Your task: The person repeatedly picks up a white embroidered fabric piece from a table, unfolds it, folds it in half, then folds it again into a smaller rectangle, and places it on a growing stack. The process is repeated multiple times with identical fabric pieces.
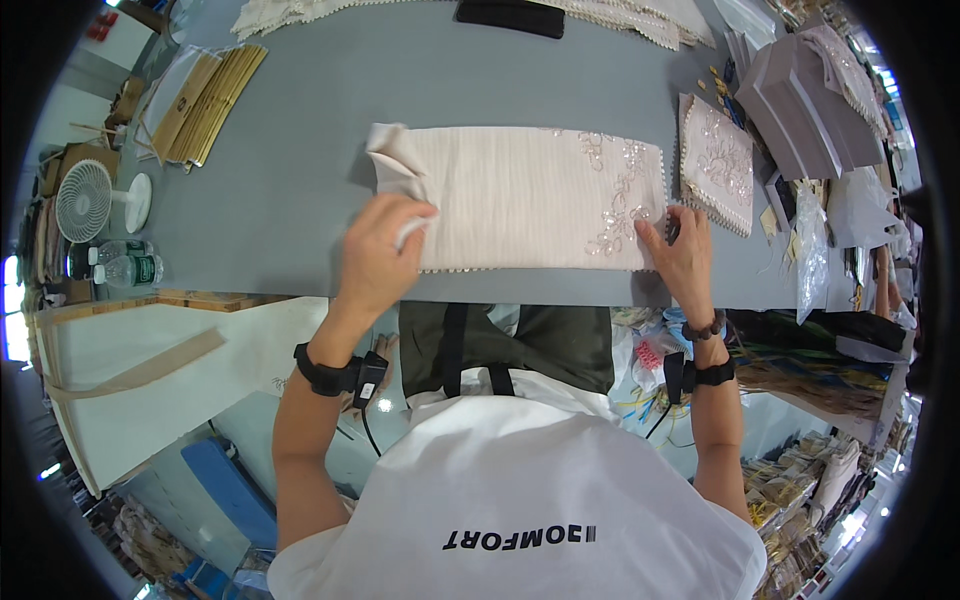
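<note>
A folded cream fabric panel (510, 199) lies across the grey table before me, with beaded edging and sequined flower embroidery near its right end. At its left end, my left hand (386, 244) pinches a turned-up fold between thumb and fingers; the fold stands raised off the table. My right hand (679, 240) is at the lower right corner, thumb on the embroidery and fingers at the beaded edge; whether it grips the cloth I cannot tell. Just right of it lies a smaller folded piece (716, 165) with similar embroidery and beaded trim.
A black phone-like object (510, 18) lies at the table's far side by beaded fabric (637, 19). Gold-coloured folded sheets (217, 105), a white fan (86, 201) and plastic bottles (129, 271) are at left. Grey stacked boxes (810, 105) and plastic bags (862, 210) stand at right.
</note>
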The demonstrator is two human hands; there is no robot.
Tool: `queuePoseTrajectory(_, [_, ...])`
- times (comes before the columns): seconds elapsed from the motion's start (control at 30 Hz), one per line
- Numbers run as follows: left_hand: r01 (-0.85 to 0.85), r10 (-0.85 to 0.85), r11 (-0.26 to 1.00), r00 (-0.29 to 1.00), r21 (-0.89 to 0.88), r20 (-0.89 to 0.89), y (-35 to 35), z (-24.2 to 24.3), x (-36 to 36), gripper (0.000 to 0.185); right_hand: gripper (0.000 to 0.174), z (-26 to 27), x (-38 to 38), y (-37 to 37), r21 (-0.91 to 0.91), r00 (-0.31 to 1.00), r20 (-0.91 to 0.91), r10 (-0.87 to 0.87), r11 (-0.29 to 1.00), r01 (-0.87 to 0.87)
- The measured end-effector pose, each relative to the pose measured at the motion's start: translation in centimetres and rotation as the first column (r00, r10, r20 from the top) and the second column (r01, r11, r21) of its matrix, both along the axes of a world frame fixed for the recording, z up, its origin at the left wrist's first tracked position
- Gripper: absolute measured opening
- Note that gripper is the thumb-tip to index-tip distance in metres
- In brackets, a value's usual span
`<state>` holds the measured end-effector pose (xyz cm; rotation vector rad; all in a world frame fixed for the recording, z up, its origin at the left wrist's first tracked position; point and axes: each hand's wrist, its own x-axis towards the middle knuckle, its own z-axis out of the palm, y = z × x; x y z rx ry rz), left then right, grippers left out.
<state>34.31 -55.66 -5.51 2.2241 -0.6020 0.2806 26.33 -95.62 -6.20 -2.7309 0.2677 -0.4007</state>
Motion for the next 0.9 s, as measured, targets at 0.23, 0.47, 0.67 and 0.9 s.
queuePoseTrajectory(0.23, [0.188,-0.180,0.979,0.978,0.073,-0.102,-1.0,0.3,-0.1,0.025,0.054,0.4,0.4,0.1,0.025,0.997,-0.077,0.014,1.000,-0.012])
queuePoseTrajectory(0.47, [0.140,-0.141,0.990,0.981,-0.020,-0.132,-4.3,2.5,1.1,0.027,0.030,1.8,1.3,2.1,0.874,0.979,-0.137,-0.150,0.446,0.191])
queuePoseTrajectory(0.67, [0.210,-0.252,0.956,0.943,0.203,0.215,-11.4,-0.6,4.1,0.035,0.033,5.3,4.4,5.7,0.935,0.985,0.049,-0.165,0.354,0.013])
queuePoseTrajectory(0.9, [-0.008,-0.066,0.970,0.954,-0.244,-0.294,-5.5,1.4,2.9,0.040,0.040,7.6,7.3,14.6,0.684,0.878,0.282,0.387,0.560,-0.467])
